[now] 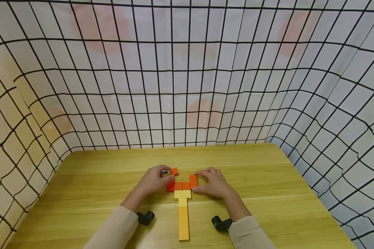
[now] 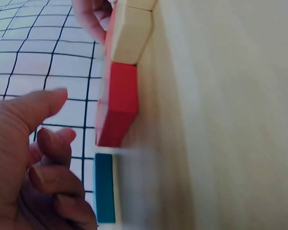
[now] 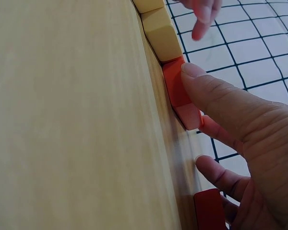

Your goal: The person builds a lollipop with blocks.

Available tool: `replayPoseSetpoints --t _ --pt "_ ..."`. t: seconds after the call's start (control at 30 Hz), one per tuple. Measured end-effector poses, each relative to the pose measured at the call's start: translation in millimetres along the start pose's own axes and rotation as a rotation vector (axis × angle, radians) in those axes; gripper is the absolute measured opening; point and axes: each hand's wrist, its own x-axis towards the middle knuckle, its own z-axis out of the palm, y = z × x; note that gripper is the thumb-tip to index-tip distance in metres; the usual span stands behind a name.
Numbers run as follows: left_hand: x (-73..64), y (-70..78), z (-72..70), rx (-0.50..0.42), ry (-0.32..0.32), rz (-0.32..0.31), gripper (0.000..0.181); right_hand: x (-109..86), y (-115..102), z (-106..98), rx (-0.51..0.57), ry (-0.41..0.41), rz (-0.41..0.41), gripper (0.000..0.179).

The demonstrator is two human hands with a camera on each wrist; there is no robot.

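At the right end of a flat block layout, my right hand (image 1: 215,183) pinches an orange block (image 1: 193,182) lengthwise between thumb and forefinger. The right wrist view shows the thumb against the near end of this orange block (image 3: 178,86). My left hand (image 1: 156,178) is over the layout's left side, fingers loosely bent and nothing between them in the left wrist view. Its thumb overlaps the red block (image 1: 170,185), and its forefinger is close to a loose orange square (image 1: 174,171). Two small orange squares (image 1: 182,186) lie between the red and orange blocks.
Below them, a pale yellow block (image 1: 182,194) lies crosswise, then a small yellow square (image 1: 182,202) and a long amber bar (image 1: 184,223). A blue block (image 1: 165,171) sits behind my left fingers. Another red block (image 3: 210,208) is beside my right fingers. Black netting (image 1: 180,93) surrounds the wooden table (image 1: 96,193).
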Motion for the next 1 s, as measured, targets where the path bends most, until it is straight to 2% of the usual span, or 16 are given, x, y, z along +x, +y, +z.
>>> replayPoseSetpoints --t 0.1,0.3,0.43,0.67,1.0 --pt "5.1 6.6 1.9 0.044 0.031 -0.023 0.039 0.4 0 0 -0.002 -0.003 0.006 0.062" --pt "14.0 17.3 3.5 0.176 0.052 -0.067 0.039 1.2 1 1 0.0 -0.001 0.005 0.061" --pt "20.3 21.0 4.8 0.233 0.061 -0.092 0.038 0.2 0 0 0.006 0.002 0.004 0.061" --pt "27.8 23.4 6.5 0.249 0.061 -0.165 0.03 0.5 2 1 0.001 0.006 -0.006 0.062" --pt "31.5 21.8 9.8 0.27 0.075 -0.18 0.027 0.1 2 0 -0.004 0.007 0.002 0.062"
